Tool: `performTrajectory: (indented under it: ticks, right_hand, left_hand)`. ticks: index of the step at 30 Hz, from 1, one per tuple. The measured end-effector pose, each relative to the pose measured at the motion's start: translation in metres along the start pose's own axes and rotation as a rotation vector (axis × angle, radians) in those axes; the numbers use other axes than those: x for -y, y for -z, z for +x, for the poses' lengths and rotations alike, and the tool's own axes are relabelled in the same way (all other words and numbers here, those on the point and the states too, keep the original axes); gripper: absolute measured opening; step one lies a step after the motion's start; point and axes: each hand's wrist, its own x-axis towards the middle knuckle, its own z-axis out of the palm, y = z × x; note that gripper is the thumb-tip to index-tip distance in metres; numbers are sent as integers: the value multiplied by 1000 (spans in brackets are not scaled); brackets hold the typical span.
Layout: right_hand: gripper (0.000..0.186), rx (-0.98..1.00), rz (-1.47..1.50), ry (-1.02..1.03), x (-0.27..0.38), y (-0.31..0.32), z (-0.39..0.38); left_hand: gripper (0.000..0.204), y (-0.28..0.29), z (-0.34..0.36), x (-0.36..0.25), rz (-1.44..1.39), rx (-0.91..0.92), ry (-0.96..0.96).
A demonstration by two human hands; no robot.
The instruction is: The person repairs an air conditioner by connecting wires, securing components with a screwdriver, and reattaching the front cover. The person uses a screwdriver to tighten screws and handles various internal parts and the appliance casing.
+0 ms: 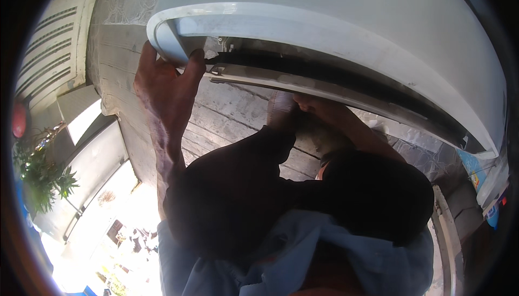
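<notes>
A white wall air conditioner unit (324, 25) with a curved front spans the top of the head view. My left hand (167, 77) is closed around the left end of its casing, thumb on the inner side and fingers on the outer side. Inside the long opening lies a dark slot (303, 68), with a pale strip (270, 80) along its lower edge. Beneath that strip, in shadow, my right hand (313, 105) is close to or touching its underside. The right fingers are too dark and partly hidden to read.
My bent knees in dark cloth (232, 182) fill the space below the unit, over a grey plank-patterned floor (227, 104). To the left stand a slatted pale panel (54, 42) and a green plant (46, 177). A long pale piece (446, 242) lies at right.
</notes>
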Motion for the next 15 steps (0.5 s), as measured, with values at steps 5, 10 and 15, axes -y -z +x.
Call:
performTrajectory:
  ticks: [5,10,15]
  right_hand:
    - [30,-113,-38,391,-32,9,19]
    - [28,-185,81,360,-40,28,36]
    - [21,-53,707,435,14,39,46]
  left_hand:
    - [45,-23,10,-11,-117,-32,-95]
    - [44,-33,30,-17,10,59,-51]
    - [49,-33,85,-48,159,80,-265]
